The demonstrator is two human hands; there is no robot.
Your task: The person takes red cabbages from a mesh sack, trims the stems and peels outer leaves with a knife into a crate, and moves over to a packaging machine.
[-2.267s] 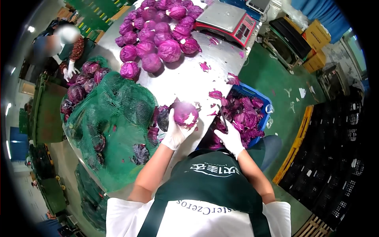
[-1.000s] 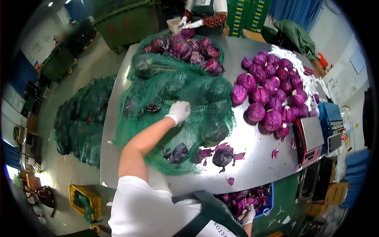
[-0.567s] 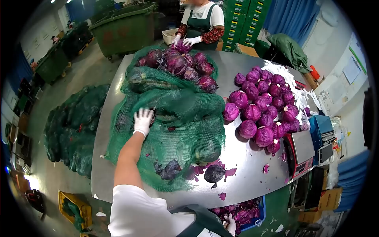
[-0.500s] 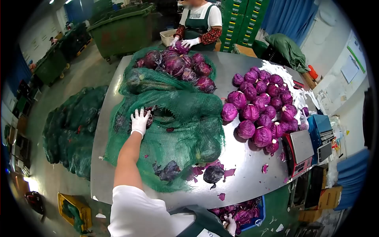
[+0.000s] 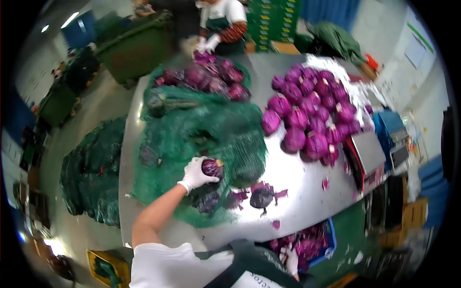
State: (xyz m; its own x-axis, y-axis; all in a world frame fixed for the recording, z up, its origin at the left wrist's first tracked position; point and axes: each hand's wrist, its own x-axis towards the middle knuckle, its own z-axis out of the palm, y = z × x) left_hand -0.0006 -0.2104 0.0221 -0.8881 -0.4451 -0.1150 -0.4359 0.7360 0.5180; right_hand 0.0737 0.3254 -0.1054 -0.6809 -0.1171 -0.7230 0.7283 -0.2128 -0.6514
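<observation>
My left hand (image 5: 196, 174), in a white glove, is wrapped round a dark red cabbage (image 5: 212, 168) above the green mesh bag (image 5: 168, 129) on the metal table (image 5: 182, 234). Loose dark leaves (image 5: 262, 197) lie nearer the table's front edge. At the bottom, my right hand (image 5: 291, 259), also gloved, is over the blue crate (image 5: 331, 242) of purple leaves; its fingers are blurred, and whether they hold anything is hidden. Trimmed purple cabbages (image 5: 317, 145) are heaped on the right of the table.
A person (image 5: 223, 24) stands across the table with gloved hands at a pile of untrimmed cabbages (image 5: 197, 75). A red scale (image 5: 367, 156) is at the right edge. Full mesh sacks (image 5: 93, 173) and a yellow crate (image 5: 108, 269) lie on the floor at left.
My left hand has reached into the mesh bag, taken hold of a cabbage and moved right and nearer to me with it. My right hand stays by the blue crate.
</observation>
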